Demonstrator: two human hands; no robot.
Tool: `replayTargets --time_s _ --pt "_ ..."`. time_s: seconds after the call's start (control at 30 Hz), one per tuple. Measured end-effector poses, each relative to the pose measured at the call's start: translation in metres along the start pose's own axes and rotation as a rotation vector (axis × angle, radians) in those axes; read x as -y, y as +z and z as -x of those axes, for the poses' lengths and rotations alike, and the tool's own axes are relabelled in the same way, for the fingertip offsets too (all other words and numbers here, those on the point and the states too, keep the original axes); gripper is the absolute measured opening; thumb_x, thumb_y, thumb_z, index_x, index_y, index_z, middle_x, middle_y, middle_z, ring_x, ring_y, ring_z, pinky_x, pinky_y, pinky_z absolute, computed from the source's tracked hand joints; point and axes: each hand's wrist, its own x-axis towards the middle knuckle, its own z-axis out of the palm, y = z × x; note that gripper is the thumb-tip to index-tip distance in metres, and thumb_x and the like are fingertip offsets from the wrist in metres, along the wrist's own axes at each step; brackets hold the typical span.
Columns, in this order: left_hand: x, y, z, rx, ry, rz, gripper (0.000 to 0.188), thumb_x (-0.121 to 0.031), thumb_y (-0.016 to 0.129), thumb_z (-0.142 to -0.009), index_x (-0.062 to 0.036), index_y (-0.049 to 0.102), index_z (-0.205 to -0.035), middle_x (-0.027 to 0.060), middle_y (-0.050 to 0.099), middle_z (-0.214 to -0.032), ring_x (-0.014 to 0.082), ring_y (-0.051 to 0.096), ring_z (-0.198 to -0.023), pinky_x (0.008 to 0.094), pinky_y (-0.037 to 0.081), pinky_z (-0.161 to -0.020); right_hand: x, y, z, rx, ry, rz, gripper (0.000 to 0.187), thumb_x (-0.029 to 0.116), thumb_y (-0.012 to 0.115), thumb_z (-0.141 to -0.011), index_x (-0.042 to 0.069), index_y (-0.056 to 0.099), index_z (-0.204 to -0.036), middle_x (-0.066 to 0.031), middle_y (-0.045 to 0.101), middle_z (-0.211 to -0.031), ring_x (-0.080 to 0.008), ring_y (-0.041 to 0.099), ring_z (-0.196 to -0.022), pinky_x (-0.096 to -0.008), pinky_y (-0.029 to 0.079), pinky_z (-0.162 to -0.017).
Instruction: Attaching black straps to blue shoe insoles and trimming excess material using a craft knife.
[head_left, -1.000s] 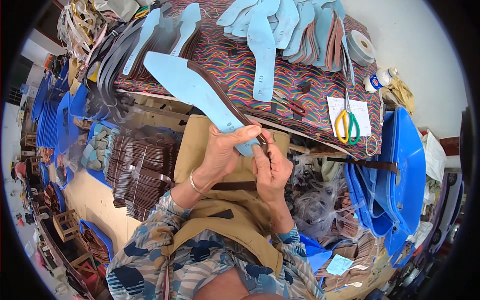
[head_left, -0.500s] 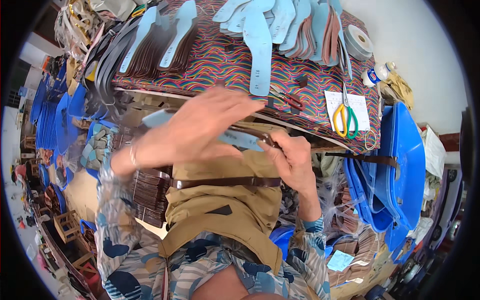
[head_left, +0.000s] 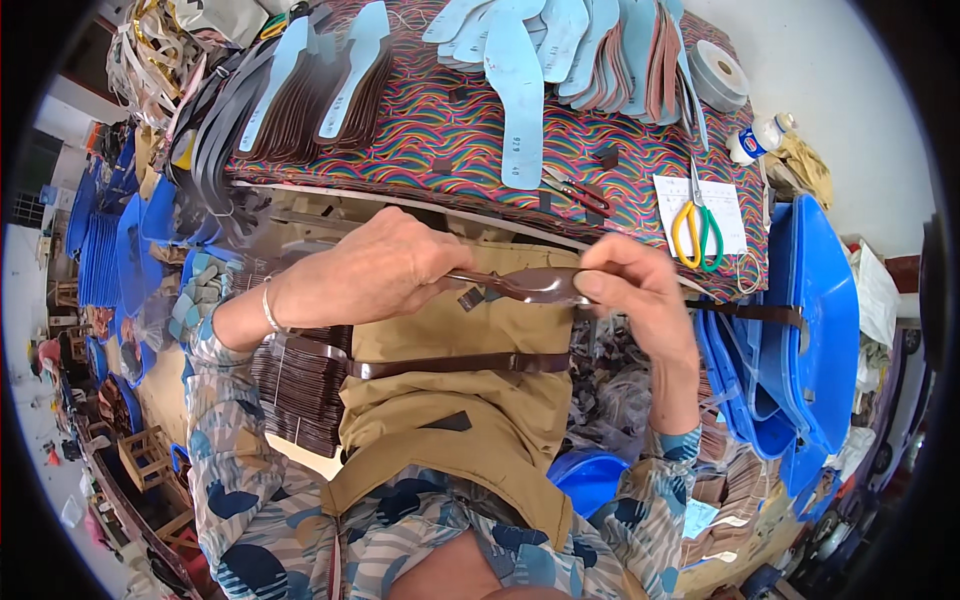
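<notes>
The head view showed the left hand [head_left: 385, 265] and right hand [head_left: 638, 292] gripping a glossy brown piece [head_left: 540, 284] over a tan apron [head_left: 470, 335]. Beyond stood a wavy-patterned table [head_left: 430, 115], blue tubs [head_left: 820, 330] near its right edge.

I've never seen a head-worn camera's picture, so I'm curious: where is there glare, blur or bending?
Head view: bright glare on the glossy brown piece held between the left hand and right hand; head view: right hand slightly blurred, scissors fairly crisp; head view: the patterned cloth's front edge bows, and dark corners frame the rounded image.
</notes>
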Motion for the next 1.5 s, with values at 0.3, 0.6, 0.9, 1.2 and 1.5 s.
replayTargets --time_s 0.3,0.6,0.9,1.2,1.5 --pt "-0.028 0.034 0.006 -0.156 -0.305 0.976 0.02 -0.011 0.071 -0.087 0.0022 0.068 -0.102 0.0042 0.069 -0.08 0.0105 0.063 -0.068 0.0272 0.051 -0.062 -0.019 0.014 0.028 -0.359 -0.214 -0.237 0.014 0.01 0.071 -0.083 0.002 0.059 -0.088 0.0016 0.056 -0.068 -0.0018 0.04 -0.051 -0.0187 0.029 -0.046" --pt "-0.04 0.052 -0.009 -0.385 -0.429 1.408 0.031 -0.015 0.068 -0.087 0.0077 0.062 -0.108 0.019 0.068 -0.099 0.0213 0.067 -0.074 0.0313 0.055 -0.066 -0.052 0.078 0.025 -0.438 -0.26 -0.488 0.006 0.004 0.068 -0.088 0.001 0.064 -0.091 0.0012 0.06 -0.069 -0.0011 0.045 -0.054 -0.018 0.034 -0.049" --pt "-0.033 0.05 -0.033 -0.574 -0.301 1.547 0.03 -0.02 0.057 -0.097 0.0056 0.062 -0.114 0.0158 0.07 -0.098 0.0205 0.07 -0.086 0.0332 0.057 -0.078 -0.057 0.086 -0.003 -0.375 -0.329 -0.426 0.007 0.001 0.067 -0.088 0.0 0.067 -0.095 -0.0025 0.062 -0.09 -0.004 0.055 -0.07 -0.0182 0.042 -0.059" --pt "-0.02 0.054 -0.038 -0.594 -0.211 1.778 0.024 -0.021 0.053 -0.099 0.0009 0.057 -0.107 0.0079 0.06 -0.08 0.0173 0.059 -0.063 0.0333 0.049 -0.057 -0.06 0.074 0.008 -0.302 -0.381 0.045 0.005 -0.003 0.069 -0.083 -0.001 0.065 -0.087 -0.0031 0.059 -0.081 -0.0059 0.055 -0.069 -0.0207 0.042 -0.058" --pt "-0.02 0.065 -0.031 -0.621 -0.356 1.333 0.033 -0.001 0.075 -0.079 0.0016 0.064 -0.11 0.0083 0.07 -0.095 0.0119 0.065 -0.079 0.0275 0.054 -0.072 -0.059 0.071 -0.003 -0.418 -0.519 0.276 0.009 -0.003 0.069 -0.082 -0.001 0.061 -0.085 0.0008 0.056 -0.073 -0.0026 0.048 -0.062 -0.0184 0.037 -0.053"
